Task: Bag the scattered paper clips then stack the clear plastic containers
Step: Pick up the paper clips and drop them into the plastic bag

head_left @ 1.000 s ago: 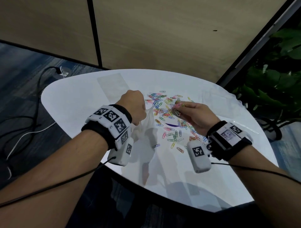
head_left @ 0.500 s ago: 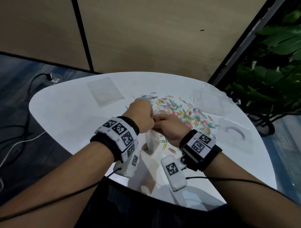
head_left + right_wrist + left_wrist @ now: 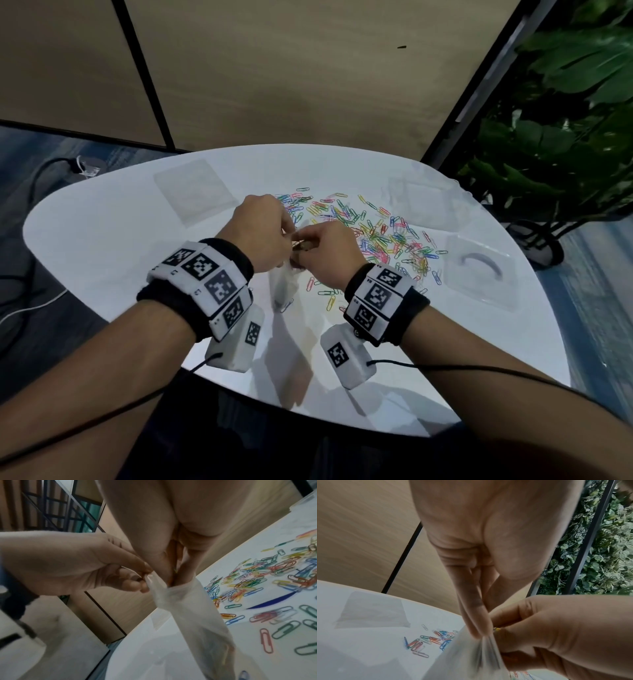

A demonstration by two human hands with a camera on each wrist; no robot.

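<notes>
My left hand (image 3: pixel 286 236) pinches the rim of a small clear plastic bag (image 3: pixel 282 287) that hangs above the white table (image 3: pixel 102 260). My right hand (image 3: pixel 308 245) has its fingertips pushed into the bag's mouth (image 3: pixel 173 586), pinching paper clips; a yellow clip (image 3: pixel 496 629) shows between its fingers. A few clips lie blurred in the bag's bottom (image 3: pixel 217 650). Coloured paper clips (image 3: pixel 383 236) lie scattered just beyond and right of my hands. Two clear plastic containers stand on the table at the right (image 3: pixel 479 270) and far right (image 3: pixel 421 202).
A second flat clear bag (image 3: pixel 191 192) lies at the far left of the table. A wood-panel wall (image 3: pixel 274 85) is behind, with a leafy plant (image 3: pixel 565 120) at the right. Cables (image 3: pixel 41 178) run on the floor at the left.
My right hand left the clip pile and came back to the bag with clips; its fingertips now sit in the bag's mouth. The left hand kept holding the bag.
</notes>
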